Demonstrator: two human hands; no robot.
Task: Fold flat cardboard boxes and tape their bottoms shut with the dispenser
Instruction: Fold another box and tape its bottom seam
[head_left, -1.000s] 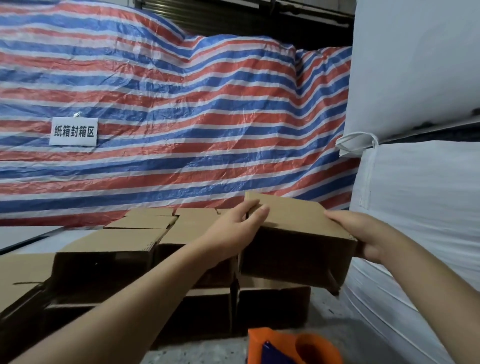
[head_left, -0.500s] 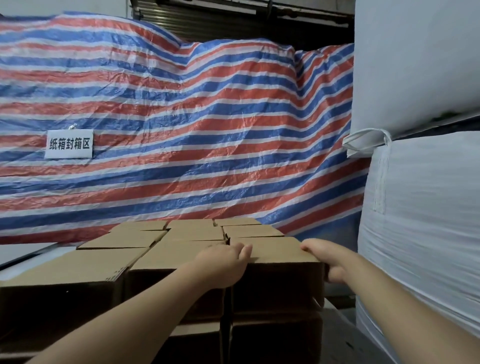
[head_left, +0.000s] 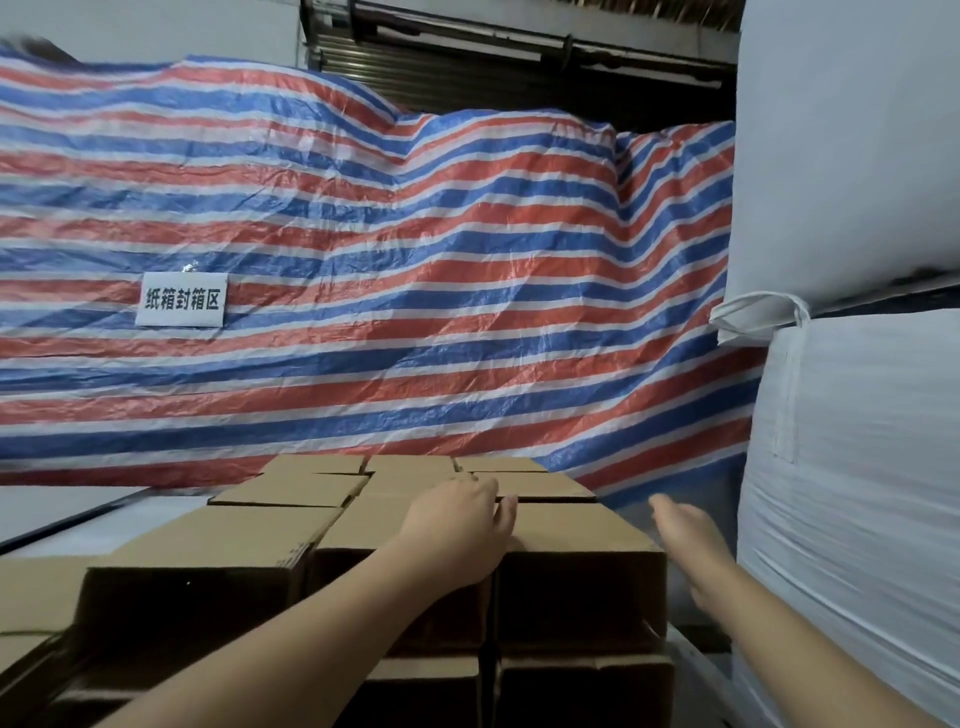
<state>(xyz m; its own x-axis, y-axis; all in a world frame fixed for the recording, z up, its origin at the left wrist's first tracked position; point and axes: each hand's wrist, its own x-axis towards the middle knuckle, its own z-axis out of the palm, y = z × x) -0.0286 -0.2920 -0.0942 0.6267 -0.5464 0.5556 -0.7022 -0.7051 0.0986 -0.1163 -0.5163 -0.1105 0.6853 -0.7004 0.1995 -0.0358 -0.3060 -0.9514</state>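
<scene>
A folded brown cardboard box sits at the front right of a stack of several like boxes, its top facing up. My left hand rests on the stack at the box's left edge, fingers loosely bent over the seam between boxes. My right hand hovers just off the box's right side, fingers straight, holding nothing. The tape dispenser is out of view.
A red, white and blue striped tarp with a white sign hangs behind the stack. Large white bulk bags stand close on the right. A pale flat surface lies to the left.
The box was carried forward and set down on the stack at the front right. My right hand has let go and drawn off to the right; the view has tilted upward.
</scene>
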